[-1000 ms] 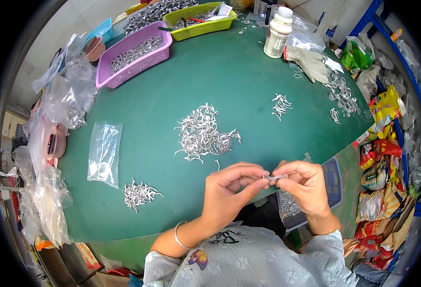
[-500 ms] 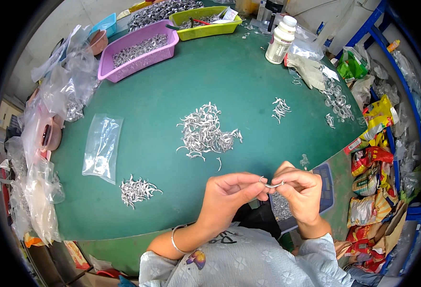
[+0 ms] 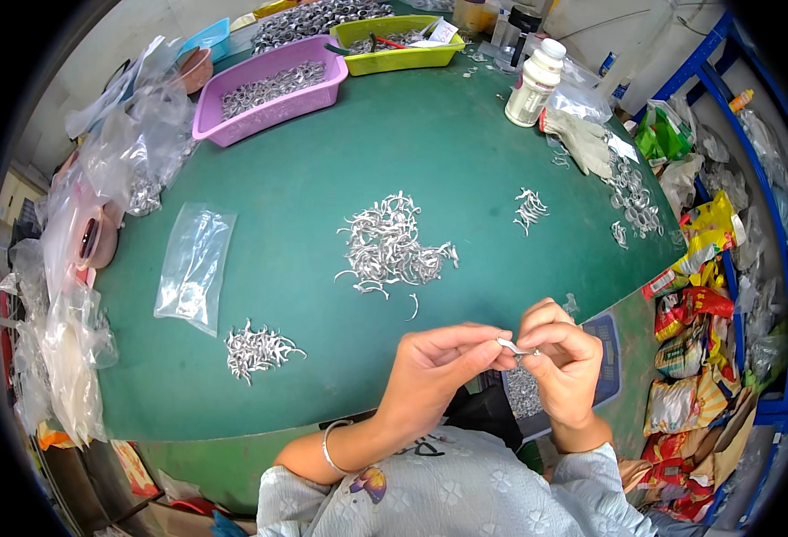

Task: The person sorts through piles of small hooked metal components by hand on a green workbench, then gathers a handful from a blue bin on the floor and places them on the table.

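Pinching a small curved silver-coloured metal piece (image 3: 513, 346) between thumb and fingers, using both grips at once: left hand (image 3: 439, 367) at one end, right hand (image 3: 566, 362) at the other. Held to the right of, and nearer the body than, the large loose heap of curved silver-coloured metal pieces (image 3: 394, 242), about over the near edge of the flat green surface (image 3: 466, 161). Hard to tell height above the surface or exact fingertip contact.

To handle well, probably: brace with the left grip, turn or work with the right, press lightly at the ends, leave the middle of the curve in sight. Don't twist hard — slender, could slip or bend. If dropped, could go over the edge toward the blue-grey plastic basket (image 3: 611, 353), lower down, right of and bodyward from the heap.

For moving, best to go left through the strip bodyward of the heap. Watch for the single loose silver-coloured curved piece (image 3: 413, 306) just off its near side, and the small silver-coloured pile (image 3: 260, 351) to its left and nearer the body. More room beyond the heap, short of the purple perforated plastic tray (image 3: 233, 132) at its far left. Tighter on the right — mind the little silver-coloured cluster (image 3: 530, 208), right of and slightly beyond the heap.
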